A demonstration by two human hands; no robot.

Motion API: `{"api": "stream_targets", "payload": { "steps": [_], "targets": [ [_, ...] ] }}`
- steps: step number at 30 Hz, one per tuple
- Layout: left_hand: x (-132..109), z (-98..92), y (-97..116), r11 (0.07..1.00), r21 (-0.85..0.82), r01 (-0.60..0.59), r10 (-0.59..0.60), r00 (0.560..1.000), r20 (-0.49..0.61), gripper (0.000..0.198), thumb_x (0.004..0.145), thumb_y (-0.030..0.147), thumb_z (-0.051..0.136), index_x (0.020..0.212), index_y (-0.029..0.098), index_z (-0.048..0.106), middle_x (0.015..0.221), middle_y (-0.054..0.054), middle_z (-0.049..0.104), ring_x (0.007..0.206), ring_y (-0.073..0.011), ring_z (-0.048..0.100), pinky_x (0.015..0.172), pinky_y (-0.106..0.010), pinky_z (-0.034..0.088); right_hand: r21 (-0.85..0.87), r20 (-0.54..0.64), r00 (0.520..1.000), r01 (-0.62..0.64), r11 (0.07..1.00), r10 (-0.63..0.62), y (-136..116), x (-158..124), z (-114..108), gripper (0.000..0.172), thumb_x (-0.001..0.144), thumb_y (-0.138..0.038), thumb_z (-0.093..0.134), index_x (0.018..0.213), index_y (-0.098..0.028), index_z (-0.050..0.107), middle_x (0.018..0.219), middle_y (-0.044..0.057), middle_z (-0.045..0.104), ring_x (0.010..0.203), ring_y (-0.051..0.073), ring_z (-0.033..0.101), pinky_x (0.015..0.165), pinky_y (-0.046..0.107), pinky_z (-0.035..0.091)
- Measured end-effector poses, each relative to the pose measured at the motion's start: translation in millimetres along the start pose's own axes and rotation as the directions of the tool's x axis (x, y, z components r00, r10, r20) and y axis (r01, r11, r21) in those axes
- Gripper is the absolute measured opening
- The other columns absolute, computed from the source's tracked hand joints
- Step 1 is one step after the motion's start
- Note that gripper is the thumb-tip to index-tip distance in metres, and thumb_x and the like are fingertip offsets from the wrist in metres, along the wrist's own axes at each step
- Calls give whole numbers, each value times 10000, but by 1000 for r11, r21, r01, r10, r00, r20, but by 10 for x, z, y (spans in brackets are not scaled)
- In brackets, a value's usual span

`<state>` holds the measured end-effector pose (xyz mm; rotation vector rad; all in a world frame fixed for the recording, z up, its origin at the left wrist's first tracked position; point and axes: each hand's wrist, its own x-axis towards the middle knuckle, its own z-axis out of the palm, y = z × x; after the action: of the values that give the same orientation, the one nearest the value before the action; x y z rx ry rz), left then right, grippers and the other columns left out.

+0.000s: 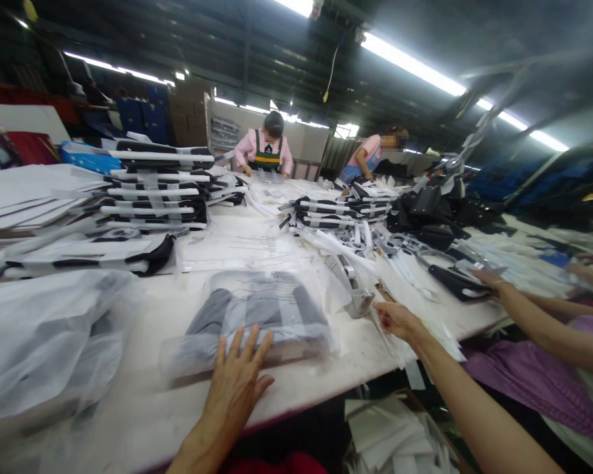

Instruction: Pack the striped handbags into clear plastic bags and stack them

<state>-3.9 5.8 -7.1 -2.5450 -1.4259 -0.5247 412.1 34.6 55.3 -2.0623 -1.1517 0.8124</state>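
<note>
A dark bag in a clear plastic bag (271, 303) lies flat on the white table in front of me. My left hand (242, 372) rests on its near edge, fingers spread and holding nothing. To the right stands a grey tape dispenser (350, 284). My right hand (399, 321) is at its near end, thumb and fingers pinched together. Whatever is between those fingertips is too small to make out. White paper sheets (410, 309) lie just beyond the right hand.
At left are another plastic-wrapped bundle (44, 336) and a stack of black bags with white wrapped handles (158, 191). A co-worker's hands (494, 282) touch a black bag at right. Two people work across the table (227, 230). A box of paper scraps (395, 434) sits below the edge.
</note>
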Motion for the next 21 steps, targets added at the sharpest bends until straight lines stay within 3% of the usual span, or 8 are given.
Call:
{"api": "stream_targets", "payload": {
  "steps": [5, 8, 10, 12, 14, 15, 17, 21],
  "targets": [
    [-17, -59, 34, 996, -71, 59, -56, 998, 42, 714, 790, 358, 742, 1434, 353, 432, 1495, -49, 469, 1377, -367, 396, 1119, -633, 303, -134, 95, 995, 11, 991, 2, -65, -151, -72, 407, 821, -530, 631, 590, -210, 533, 483, -52, 459, 454, 110, 447, 485, 244, 407],
    [-11, -82, 44, 990, -125, 64, -53, 995, 86, 791, 746, 472, 772, 1439, 339, 416, 1502, -72, 456, 1382, -385, 385, 1120, -648, 296, -195, 228, 970, 128, 973, -82, -440, -226, -3, 372, 651, -529, 734, 486, -262, 534, 425, -17, 436, 457, 162, 449, 454, 286, 381],
    [5, -82, 34, 987, -154, 47, -31, 994, 103, 820, 737, 503, 771, 1445, 305, 408, 1500, -102, 452, 1384, -388, 382, 1133, -628, 294, -193, 371, 907, 284, 939, -198, -869, -340, 250, 315, 649, -518, 716, 547, -243, 597, 509, 0, 524, 513, 169, 485, 505, 298, 406],
    [7, -62, 29, 984, -176, 42, -25, 995, 98, 799, 759, 476, 761, 1447, 276, 408, 1512, -123, 430, 1394, -385, 368, 1148, -592, 298, -138, 567, 754, 486, 863, -333, -1388, -542, 666, 278, 714, -479, 668, 671, -205, 660, 639, 10, 603, 604, 161, 525, 586, 283, 429],
    [-15, -32, 45, 977, -210, 48, -26, 994, 106, 715, 797, 428, 739, 1426, 263, 443, 1500, -118, 448, 1387, -372, 386, 1148, -564, 320, -29, 758, 522, 626, 779, -391, -1889, -773, 1175, 222, 766, -401, 641, 716, -186, 665, 679, 0, 617, 641, 141, 529, 603, 250, 416],
    [-35, -20, 60, 971, -232, 64, -37, 992, 118, 678, 817, 395, 724, 1422, 253, 452, 1482, -112, 474, 1372, -358, 413, 1141, -543, 342, 30, 823, 411, 657, 753, -391, -2099, -867, 1435, 179, 769, -353, 635, 736, -181, 668, 705, -4, 631, 662, 136, 538, 609, 237, 415],
    [-78, -12, 94, 952, -290, 103, -61, 987, 151, 659, 857, 333, 687, 1450, 236, 415, 1441, -101, 527, 1328, -310, 481, 1114, -478, 399, 64, 909, 261, 684, 727, -326, -2396, -971, 1910, 113, 754, -279, 625, 749, -178, 675, 687, -21, 631, 638, 120, 532, 580, 216, 395],
    [-102, -66, 101, 919, -365, 151, -91, 980, 174, 728, 889, 319, 650, 1513, 260, 281, 1478, -111, 480, 1302, -275, 509, 1060, -426, 451, 17, 971, 161, 697, 717, -179, -2593, -919, 2484, 92, 732, -256, 637, 743, -174, 677, 632, -38, 601, 593, 106, 508, 552, 209, 377]
  ]
}}
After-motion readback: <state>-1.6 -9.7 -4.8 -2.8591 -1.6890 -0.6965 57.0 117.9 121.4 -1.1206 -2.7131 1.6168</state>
